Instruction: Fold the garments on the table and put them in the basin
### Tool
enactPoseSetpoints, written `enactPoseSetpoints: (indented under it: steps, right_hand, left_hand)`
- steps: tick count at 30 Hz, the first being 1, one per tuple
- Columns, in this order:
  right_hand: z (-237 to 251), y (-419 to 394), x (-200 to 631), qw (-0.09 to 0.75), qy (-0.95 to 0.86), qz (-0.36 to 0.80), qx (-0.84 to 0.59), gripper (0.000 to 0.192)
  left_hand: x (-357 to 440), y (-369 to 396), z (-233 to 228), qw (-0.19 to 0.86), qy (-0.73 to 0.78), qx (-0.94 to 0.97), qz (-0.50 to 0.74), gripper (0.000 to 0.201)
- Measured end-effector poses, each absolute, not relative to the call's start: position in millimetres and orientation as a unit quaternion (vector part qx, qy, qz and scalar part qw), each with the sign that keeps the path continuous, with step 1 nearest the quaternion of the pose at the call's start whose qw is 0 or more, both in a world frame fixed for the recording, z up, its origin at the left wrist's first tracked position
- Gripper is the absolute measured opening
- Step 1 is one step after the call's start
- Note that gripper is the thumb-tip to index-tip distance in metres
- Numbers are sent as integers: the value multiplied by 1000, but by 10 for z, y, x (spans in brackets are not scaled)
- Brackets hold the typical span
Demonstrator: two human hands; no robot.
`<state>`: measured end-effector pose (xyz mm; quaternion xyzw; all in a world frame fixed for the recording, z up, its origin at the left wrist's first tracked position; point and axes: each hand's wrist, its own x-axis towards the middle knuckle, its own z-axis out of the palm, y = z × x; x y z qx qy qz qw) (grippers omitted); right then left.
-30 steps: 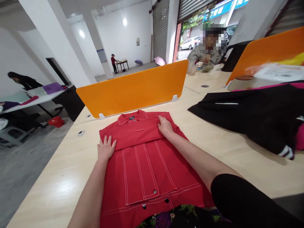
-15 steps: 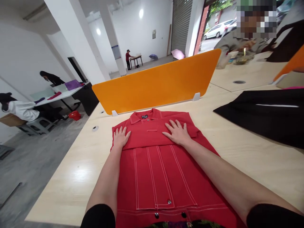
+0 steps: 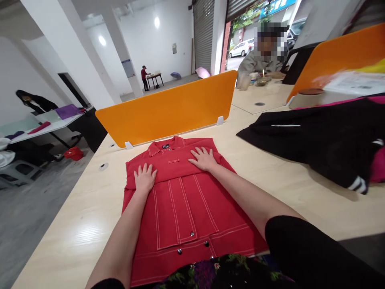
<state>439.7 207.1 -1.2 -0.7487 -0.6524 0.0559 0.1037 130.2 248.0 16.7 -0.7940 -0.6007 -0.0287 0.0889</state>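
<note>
A red jacket with white stitching lies flat on the light wooden table, collar toward the orange divider. Its sleeves are folded across the chest. My left hand rests palm down on the folded left part, fingers spread. On the folded right part near the chest my right hand also lies flat, fingers apart. Neither hand grips the cloth.
An orange divider panel stands just behind the jacket. Black garments are piled on the table to the right. A person sits at the far table. Other people work at tables on the left and in the back.
Both hands have stayed flat on the folded sleeves and slid slightly inward. The camera has swung back to the right, bringing the black garments into view again.
</note>
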Motion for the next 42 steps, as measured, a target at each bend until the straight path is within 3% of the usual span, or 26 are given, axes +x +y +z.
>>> enactPoseSetpoints:
  steps: [8, 16, 21, 24, 29, 35, 42]
  right_hand:
    - [-57, 1753, 4669, 109, -643, 30, -757, 68]
    - [43, 1677, 4677, 89, -640, 64, -761, 68]
    - [-3, 1130, 4563, 89, -726, 48, -680, 77]
    - [-104, 828, 4479, 84, -756, 51, -647, 71]
    - [-125, 691, 4637, 121, -761, 60, -635, 59]
    - [-256, 37, 5378, 287, -671, -10, -684, 44]
    - [-210, -509, 5479, 242, -767, 23, -593, 45]
  left_hand:
    - [536, 2162, 95, 87, -595, -799, 11, 56]
    - [654, 2079, 176, 83, -622, -779, 2, 56]
    - [655, 1407, 104, 97, -536, -839, -15, 59]
    - [616, 1008, -13, 88, -492, -866, -10, 57]
    - [345, 761, -36, 57, -459, -886, -29, 53]
    - [-575, 413, -31, 105, -322, -934, -111, 57]
    - [-979, 368, 22, 184, -250, -947, -81, 73]
